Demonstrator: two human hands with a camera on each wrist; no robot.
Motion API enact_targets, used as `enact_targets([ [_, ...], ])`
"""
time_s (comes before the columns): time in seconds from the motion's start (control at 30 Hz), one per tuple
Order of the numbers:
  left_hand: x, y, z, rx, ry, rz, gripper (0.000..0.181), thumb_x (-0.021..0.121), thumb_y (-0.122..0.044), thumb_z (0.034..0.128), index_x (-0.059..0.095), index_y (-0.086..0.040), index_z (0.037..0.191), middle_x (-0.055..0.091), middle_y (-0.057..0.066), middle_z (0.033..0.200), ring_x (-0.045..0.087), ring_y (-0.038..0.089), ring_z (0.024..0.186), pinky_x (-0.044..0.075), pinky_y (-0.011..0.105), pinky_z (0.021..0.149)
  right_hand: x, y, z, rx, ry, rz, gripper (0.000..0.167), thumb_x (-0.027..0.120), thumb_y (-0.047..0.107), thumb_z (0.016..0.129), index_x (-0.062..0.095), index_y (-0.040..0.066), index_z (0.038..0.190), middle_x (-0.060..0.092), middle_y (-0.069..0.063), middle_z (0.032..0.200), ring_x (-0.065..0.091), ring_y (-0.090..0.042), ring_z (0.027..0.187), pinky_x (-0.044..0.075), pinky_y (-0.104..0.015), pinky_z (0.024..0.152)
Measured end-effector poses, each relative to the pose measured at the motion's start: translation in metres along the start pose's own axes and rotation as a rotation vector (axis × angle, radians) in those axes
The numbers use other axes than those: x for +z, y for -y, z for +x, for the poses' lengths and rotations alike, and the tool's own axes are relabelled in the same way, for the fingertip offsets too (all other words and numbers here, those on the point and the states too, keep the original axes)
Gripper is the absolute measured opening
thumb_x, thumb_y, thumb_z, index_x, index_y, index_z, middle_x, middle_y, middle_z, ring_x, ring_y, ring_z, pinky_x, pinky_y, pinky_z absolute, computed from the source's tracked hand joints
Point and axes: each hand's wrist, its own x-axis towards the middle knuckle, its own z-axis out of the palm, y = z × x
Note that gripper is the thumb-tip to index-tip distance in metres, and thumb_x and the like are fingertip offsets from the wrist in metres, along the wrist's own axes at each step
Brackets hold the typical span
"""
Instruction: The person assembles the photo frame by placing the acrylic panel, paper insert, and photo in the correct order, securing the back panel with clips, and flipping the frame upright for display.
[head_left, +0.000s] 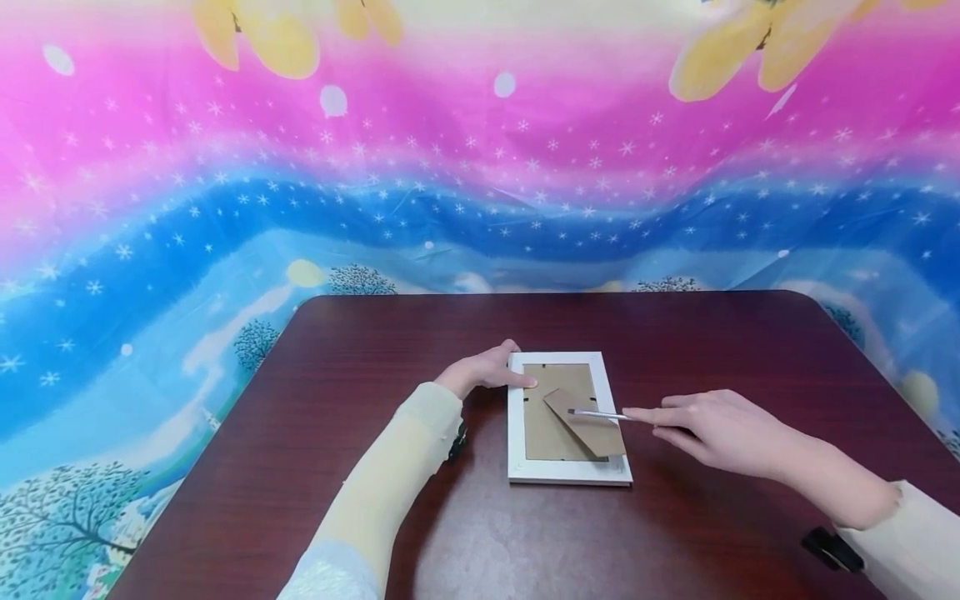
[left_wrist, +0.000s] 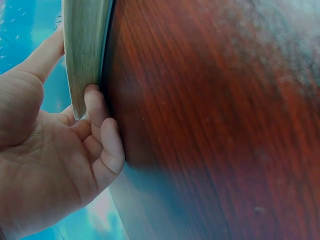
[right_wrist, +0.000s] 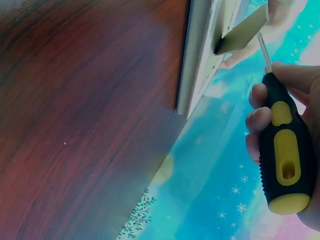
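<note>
A white picture frame lies face down on the table, its brown backing board showing. The brown stand flap slants across the board and is raised from it. My left hand grips the frame's left side near the far corner, thumb on the back; in the left wrist view the fingers curl at the frame's edge. My right hand holds a black and yellow screwdriver. Its thin metal shaft reaches over the flap; whether the tip touches anything I cannot tell.
The dark reddish wooden table carries the frame near its middle. Behind and beside it hangs a colourful cloth with snowflakes, trees and yellow butterfly shapes. A black device sits at the right wrist.
</note>
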Motion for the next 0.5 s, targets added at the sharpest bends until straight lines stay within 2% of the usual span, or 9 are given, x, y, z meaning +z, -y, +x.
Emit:
enact_targets([
  [0.1,-0.0001,0.0003,-0.0003,-0.004,0.004,-0.001,0.056,0.073,-0.034,0.0880,0.039,-0.004,0.122,0.050,0.008,0.101,0.047,0.021,0.091,0.039,0.032,0.078,-0.0028,0.0017,-0.0025,-0.033,0.016,0.022,0.044,0.076,0.018,0.082,0.068,0.029,0.124,0.071,0.005,0.090,0.054,0.001,0.057,0.040,-0.021,0.051],
  [0.17,-0.0005,0.0008,0.0000,-0.007,0.008,-0.005,0.056,0.073,-0.034,0.0884,0.039,-0.005,0.123,0.050,0.009,0.102,0.047,0.022,0.092,0.039,0.032,0.078,-0.0040,0.0028,-0.0031,-0.054,0.023,0.041,0.044,0.077,0.017,0.082,0.069,0.029,0.123,0.071,0.005,0.089,0.052,0.003,0.057,0.033,-0.018,0.050],
  [0.23,-0.0008,0.0015,0.0007,-0.005,0.010,-0.008,0.055,0.072,-0.034,0.0885,0.039,-0.005,0.122,0.050,0.009,0.102,0.047,0.022,0.093,0.039,0.032,0.079,-0.0044,0.0039,-0.0031,-0.077,0.015,0.044,0.045,0.078,0.016,0.080,0.069,0.030,0.122,0.072,0.001,0.091,0.057,0.001,0.062,0.034,-0.017,0.050],
  [0.37,-0.0007,0.0013,0.0011,-0.005,0.010,-0.012,0.055,0.072,-0.034,0.0883,0.039,-0.006,0.121,0.050,0.009,0.102,0.048,0.022,0.093,0.040,0.032,0.079,-0.0031,0.0064,-0.0010,-0.115,0.009,0.044,0.045,0.079,0.015,0.078,0.070,0.029,0.120,0.070,0.006,0.088,0.050,0.006,0.059,0.034,-0.016,0.050],
  [0.43,-0.0003,0.0013,0.0013,-0.006,0.010,-0.012,0.055,0.073,-0.034,0.0880,0.039,-0.006,0.121,0.050,0.009,0.101,0.048,0.022,0.092,0.040,0.032,0.078,-0.0018,0.0080,0.0005,-0.122,0.019,0.046,0.044,0.079,0.015,0.079,0.071,0.029,0.120,0.067,0.010,0.084,0.042,0.009,0.055,0.031,-0.015,0.048],
  [0.5,0.0002,0.0014,0.0017,-0.003,0.013,-0.013,0.055,0.073,-0.034,0.0879,0.039,-0.006,0.121,0.050,0.009,0.101,0.048,0.021,0.092,0.040,0.031,0.078,-0.0012,0.0095,0.0014,-0.132,0.038,0.041,0.042,0.079,0.015,0.079,0.071,0.029,0.118,0.065,0.012,0.081,0.042,0.008,0.054,0.030,-0.014,0.047],
])
